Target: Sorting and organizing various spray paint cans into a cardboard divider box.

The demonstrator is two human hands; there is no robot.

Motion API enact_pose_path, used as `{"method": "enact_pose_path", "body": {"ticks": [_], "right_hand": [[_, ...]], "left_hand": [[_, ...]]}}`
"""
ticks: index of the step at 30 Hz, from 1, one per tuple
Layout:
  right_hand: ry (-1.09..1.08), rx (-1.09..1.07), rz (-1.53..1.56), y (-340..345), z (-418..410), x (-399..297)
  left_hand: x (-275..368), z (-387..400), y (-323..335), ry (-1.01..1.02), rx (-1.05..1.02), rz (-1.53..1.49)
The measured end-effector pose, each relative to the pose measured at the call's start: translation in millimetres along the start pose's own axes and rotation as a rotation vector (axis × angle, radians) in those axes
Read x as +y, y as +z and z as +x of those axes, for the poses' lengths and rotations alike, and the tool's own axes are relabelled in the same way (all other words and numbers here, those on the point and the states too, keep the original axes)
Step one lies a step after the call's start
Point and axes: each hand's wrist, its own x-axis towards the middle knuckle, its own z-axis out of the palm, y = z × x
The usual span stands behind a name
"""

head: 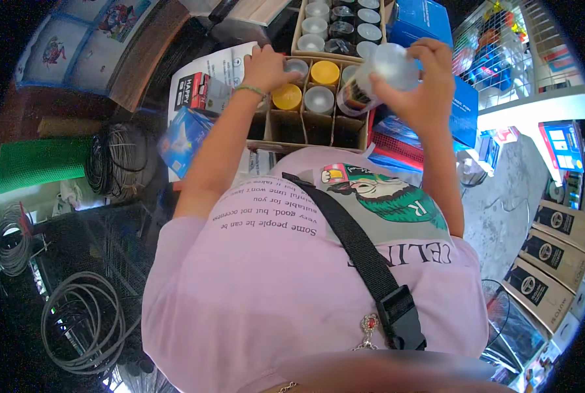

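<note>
A divided cardboard carton [302, 142] lies before me, holding spray cans with yellow caps [325, 72] and translucent caps [319, 100]. Some front compartments show bare cardboard. My right hand [430, 83] grips a spray can [356, 96] by its translucent cap, tilted over the carton's right side. My left hand [268, 69] is at the carton's back left corner, its thumb against another translucent cap [296, 68]. Its curled fingertips are partly hidden, so whether it grips anything is unclear.
Behind stands a second carton [295, 29] of capped cans. Blue boxes [464, 113] are at the right. A small blue box [187, 140] and a red-and-black box [192, 92] sit left. Coiled cable [83, 324] and green mesh [42, 164] lie farther left.
</note>
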Motion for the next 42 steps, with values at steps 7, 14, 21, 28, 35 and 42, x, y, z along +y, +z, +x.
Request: {"method": "enact_pose_path", "body": {"ticks": [7,14,21,28,35,42], "right_hand": [[-0.083,0.242,0.053,-21.4,2.7,9.5],[-0.146,0.296,0.068,-14.4,-4.0,7.9],[-0.245,0.451,0.057,-2.5,14.0,21.3],[-0.363,0.558,0.178,37.0,45.8,10.7],[-0.312,0.454,0.311,103.0,40.7,5.4],[-0.369,-0.014,0.376,106.2,49.9,-4.5]], "left_hand": [[6.2,18.9,-10.8,0.075,-0.163,0.219],[0.2,19.0,2.0,0.149,-0.075,0.205],[-2.3,9.2,-30.7,0.188,0.256,0.108],[4.5,-39.4,-165.7,-0.002,0.606,-0.444],[-17.8,-90.4,-206.5,0.011,0.997,-0.113],[-5.1,-111.0,-190.9,-0.174,0.848,-0.400]]}}
